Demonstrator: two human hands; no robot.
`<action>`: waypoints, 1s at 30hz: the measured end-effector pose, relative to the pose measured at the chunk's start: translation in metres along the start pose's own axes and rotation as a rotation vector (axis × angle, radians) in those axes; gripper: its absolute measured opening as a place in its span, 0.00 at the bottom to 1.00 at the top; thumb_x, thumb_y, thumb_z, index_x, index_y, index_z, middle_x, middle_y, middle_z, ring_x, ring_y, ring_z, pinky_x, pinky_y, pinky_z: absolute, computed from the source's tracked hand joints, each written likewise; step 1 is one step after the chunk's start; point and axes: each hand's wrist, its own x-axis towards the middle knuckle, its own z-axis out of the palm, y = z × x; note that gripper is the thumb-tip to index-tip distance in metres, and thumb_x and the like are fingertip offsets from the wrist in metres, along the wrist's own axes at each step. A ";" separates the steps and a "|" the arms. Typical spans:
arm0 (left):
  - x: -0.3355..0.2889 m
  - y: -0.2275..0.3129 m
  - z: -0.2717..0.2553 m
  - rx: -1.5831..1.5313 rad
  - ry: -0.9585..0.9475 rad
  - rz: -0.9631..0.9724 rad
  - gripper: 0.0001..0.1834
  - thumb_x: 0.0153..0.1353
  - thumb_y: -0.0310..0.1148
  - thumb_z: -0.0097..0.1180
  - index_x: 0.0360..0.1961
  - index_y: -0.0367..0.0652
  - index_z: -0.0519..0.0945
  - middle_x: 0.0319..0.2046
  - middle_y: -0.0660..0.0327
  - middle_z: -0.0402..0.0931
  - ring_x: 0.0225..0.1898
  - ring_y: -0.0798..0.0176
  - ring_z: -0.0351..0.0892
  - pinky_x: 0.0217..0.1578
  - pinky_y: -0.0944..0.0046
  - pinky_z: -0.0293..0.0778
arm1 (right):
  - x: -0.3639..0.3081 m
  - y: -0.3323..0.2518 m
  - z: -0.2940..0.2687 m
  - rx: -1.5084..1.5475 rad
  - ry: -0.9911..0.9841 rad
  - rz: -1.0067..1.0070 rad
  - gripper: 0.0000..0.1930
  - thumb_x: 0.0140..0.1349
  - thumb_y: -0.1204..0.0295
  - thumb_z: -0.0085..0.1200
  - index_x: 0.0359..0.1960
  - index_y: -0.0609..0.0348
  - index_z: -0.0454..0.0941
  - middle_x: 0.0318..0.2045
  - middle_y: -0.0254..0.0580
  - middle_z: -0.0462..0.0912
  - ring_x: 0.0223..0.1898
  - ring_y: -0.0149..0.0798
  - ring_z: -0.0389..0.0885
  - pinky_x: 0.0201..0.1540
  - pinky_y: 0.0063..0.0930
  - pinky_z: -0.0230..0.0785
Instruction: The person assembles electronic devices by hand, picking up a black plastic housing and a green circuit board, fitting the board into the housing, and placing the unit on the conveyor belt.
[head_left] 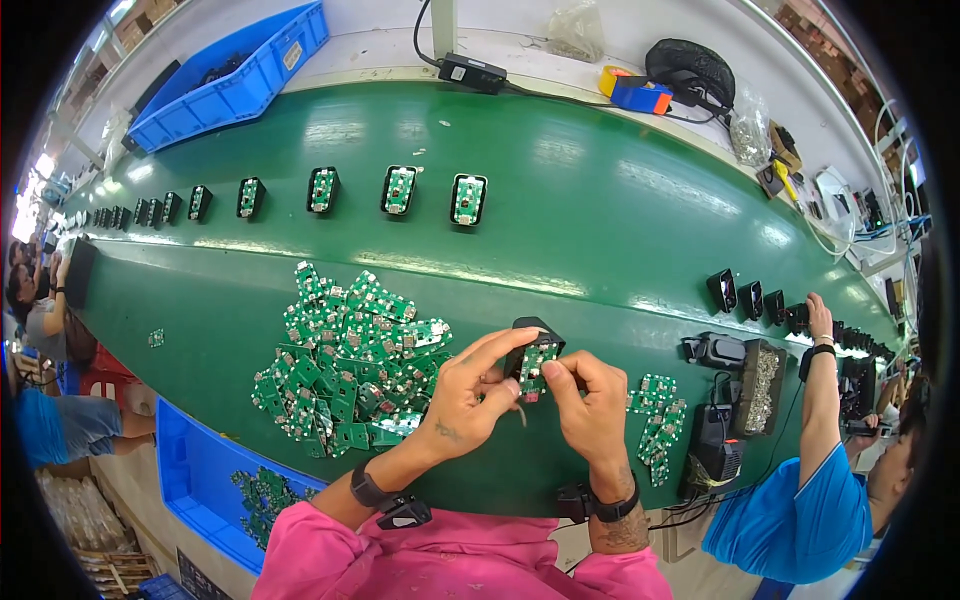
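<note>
My left hand (468,392) is closed around a small black plastic housing (532,324), held above the green bench near its front edge. A green circuit board (538,366) lies in or against the open face of this housing; how deep it sits I cannot tell. My right hand (590,402) closes on the board's right side, its thumb pressing near the edge. Left of my hands spreads a heap of loose green circuit boards (345,365). Beside my right wrist lies a smaller group of boards (657,415).
Housings with boards (468,200) stand in a row along the far belt. Black housings (722,291) line the right, where a co-worker's hand (820,318) reaches in. A tray of small metal parts (762,388) and a black power tool (715,445) sit nearby. A blue bin (190,470) is lower left.
</note>
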 end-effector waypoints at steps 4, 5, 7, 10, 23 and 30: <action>-0.001 0.000 0.001 0.086 0.022 -0.065 0.20 0.68 0.24 0.51 0.62 0.38 0.71 0.48 0.53 0.79 0.34 0.66 0.85 0.26 0.71 0.79 | 0.000 0.000 0.007 -0.119 0.037 -0.107 0.11 0.65 0.71 0.61 0.26 0.64 0.78 0.16 0.39 0.76 0.17 0.31 0.72 0.20 0.28 0.62; -0.001 0.000 0.001 0.086 0.023 -0.065 0.20 0.68 0.24 0.51 0.62 0.38 0.71 0.48 0.53 0.79 0.34 0.66 0.85 0.26 0.71 0.79 | -0.001 0.002 0.008 -0.155 0.035 -0.141 0.12 0.65 0.70 0.61 0.25 0.64 0.78 0.17 0.40 0.77 0.17 0.33 0.74 0.20 0.30 0.63; -0.001 -0.001 0.003 0.104 0.071 -0.092 0.18 0.70 0.28 0.51 0.60 0.37 0.70 0.45 0.53 0.81 0.29 0.67 0.85 0.22 0.71 0.78 | -0.002 0.003 0.008 -0.214 0.023 -0.138 0.11 0.65 0.70 0.61 0.28 0.64 0.78 0.17 0.40 0.77 0.17 0.34 0.75 0.20 0.30 0.64; -0.002 0.000 0.006 0.051 0.130 -0.130 0.17 0.71 0.29 0.48 0.59 0.36 0.69 0.42 0.52 0.81 0.27 0.68 0.84 0.22 0.71 0.77 | -0.002 0.005 0.013 -0.185 0.024 -0.077 0.10 0.65 0.70 0.60 0.38 0.65 0.77 0.20 0.42 0.79 0.19 0.36 0.78 0.22 0.30 0.68; 0.003 0.008 0.000 0.150 0.031 -0.213 0.19 0.72 0.27 0.46 0.61 0.35 0.68 0.37 0.53 0.82 0.22 0.68 0.81 0.24 0.67 0.78 | -0.003 0.006 0.023 -0.045 -0.061 -0.119 0.19 0.69 0.76 0.49 0.61 0.64 0.69 0.49 0.57 0.80 0.45 0.55 0.84 0.46 0.39 0.77; -0.009 -0.005 0.006 0.381 0.091 0.177 0.21 0.68 0.22 0.50 0.62 0.36 0.71 0.43 0.47 0.82 0.29 0.59 0.86 0.29 0.64 0.82 | -0.006 0.010 0.026 -0.102 0.059 -0.353 0.20 0.65 0.79 0.53 0.59 0.62 0.71 0.39 0.53 0.81 0.36 0.52 0.83 0.37 0.38 0.77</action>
